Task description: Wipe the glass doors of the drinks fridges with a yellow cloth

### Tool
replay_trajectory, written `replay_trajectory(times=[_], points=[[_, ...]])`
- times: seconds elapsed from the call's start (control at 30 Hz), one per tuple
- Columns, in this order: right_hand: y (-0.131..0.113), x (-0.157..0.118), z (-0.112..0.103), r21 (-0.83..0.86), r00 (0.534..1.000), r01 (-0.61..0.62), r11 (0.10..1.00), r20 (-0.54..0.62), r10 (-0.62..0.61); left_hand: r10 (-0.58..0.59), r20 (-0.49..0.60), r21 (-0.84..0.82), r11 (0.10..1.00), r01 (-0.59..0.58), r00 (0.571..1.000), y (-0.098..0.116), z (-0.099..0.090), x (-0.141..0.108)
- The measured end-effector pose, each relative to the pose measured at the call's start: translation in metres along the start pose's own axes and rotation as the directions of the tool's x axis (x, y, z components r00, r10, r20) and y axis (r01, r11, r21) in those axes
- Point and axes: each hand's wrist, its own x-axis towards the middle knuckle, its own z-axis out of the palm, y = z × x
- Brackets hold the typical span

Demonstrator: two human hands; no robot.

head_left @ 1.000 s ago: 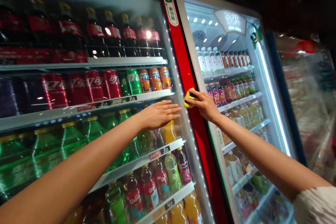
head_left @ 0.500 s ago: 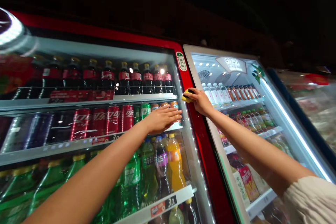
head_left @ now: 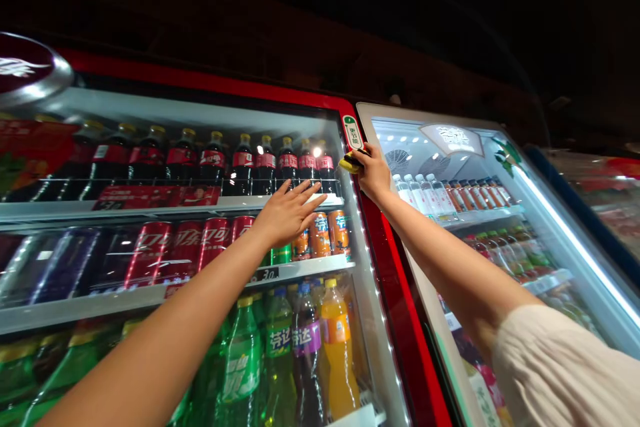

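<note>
My left hand (head_left: 287,213) is spread against or just in front of the glass door (head_left: 280,113) of a red-framed drinks fridge, palm toward it; whether it touches cannot be told. Behind it stand orange cans (head_left: 320,235) and cola bottles (head_left: 287,160). My right hand (head_left: 375,170) grips a small yellow-and-black pad (head_left: 351,161), which looks like a sponge, at the door's right red frame (head_left: 380,240). The pad lies just below a white-and-green sticker (head_left: 353,133), and my fingers partly cover it.
A second lit fridge (head_left: 453,220) with bottles and cartons stands directly to the right. A round logo sign (head_left: 30,70) juts out at upper left. Red cans (head_left: 147,253) and green bottles (head_left: 243,353) fill the lower shelves behind glass.
My right hand has moved the pad up the red frame toward the sticker. My left hand has shifted up and slightly left, its fingers spreading wider. The view has tilted slightly.
</note>
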Motion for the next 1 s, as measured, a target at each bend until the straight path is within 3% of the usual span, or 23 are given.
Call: replay_trajectory(times=[0.1,0.3,0.47,0.67,0.77,0.9,1.0], points=[[0.003,-0.019,0.005,0.065,0.996,0.042,0.997,-0.078,-0.037,-0.002,0.01,0.013,1.0,0.002,1.0,0.003,0.0,-0.002],[0.003,-0.052,-0.005,-0.018,0.972,0.235,0.972,0.023,-0.235,-0.03,0.037,0.028,0.999,0.029,0.999,0.009,-0.004,-0.002],[0.002,-0.032,-0.011,-0.066,0.969,0.221,0.973,0.13,-0.211,-0.023,0.004,0.0,1.0,0.023,1.0,0.008,0.001,-0.003],[-0.042,0.017,0.01,-0.143,0.993,0.033,0.989,0.12,-0.016,-0.015,0.004,0.021,1.0,0.015,1.0,0.011,-0.001,-0.003],[-0.053,0.01,0.015,-0.132,0.986,0.135,0.982,0.117,-0.12,-0.096,-0.004,0.029,0.995,0.096,0.995,0.013,-0.002,-0.004],[-0.035,-0.021,0.009,-0.053,0.929,0.352,0.934,0.141,-0.342,-0.263,-0.119,0.0,0.964,0.265,0.957,0.013,0.005,-0.01],[-0.026,-0.02,0.011,-0.054,0.947,0.31,0.949,0.103,-0.303,-0.265,-0.154,-0.033,0.964,0.263,0.952,0.01,0.011,-0.016]])
